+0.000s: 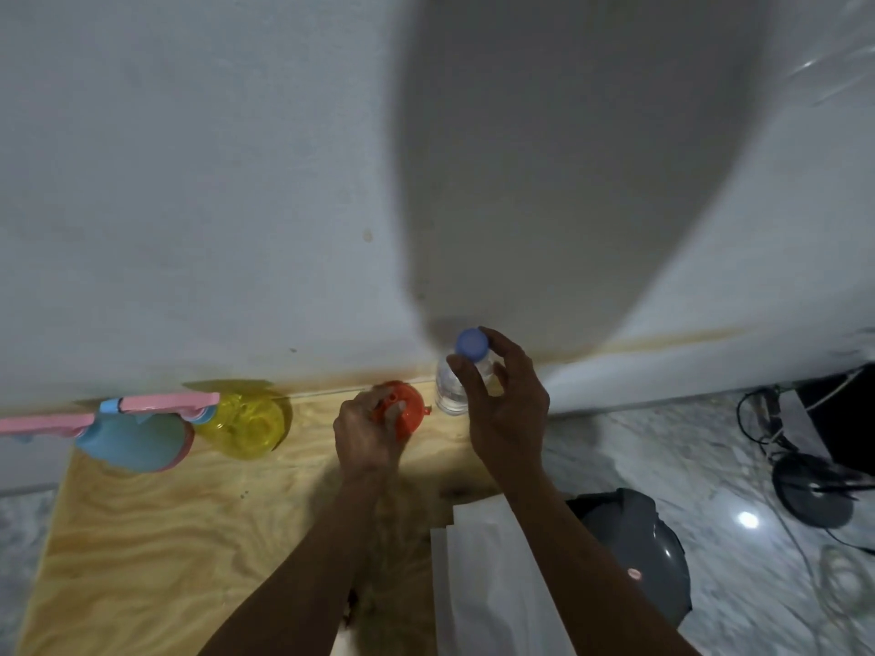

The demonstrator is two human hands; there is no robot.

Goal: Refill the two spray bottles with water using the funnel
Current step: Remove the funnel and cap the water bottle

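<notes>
Both spray bottles (189, 430) blurred, nozzles indistinct.

Left hand (367, 430) gripping orange funnel (406, 409), right hand (504, 409) around capped water bottle (454, 385) on plywood board (189, 537).

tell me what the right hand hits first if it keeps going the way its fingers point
Most likely the water bottle: the right hand is curled around its neck just under the blue cap, possibly touching already. Behind that stands the wall.

Counter (142, 537): pale plywood, set against the wall.
Wall (189, 182): white, behind the counter.
Floor (710, 447): marbled, right of the counter.
Grey appliance (634, 546): on the floor by the counter's right edge.
Black cables (767, 419): farther right.
</notes>
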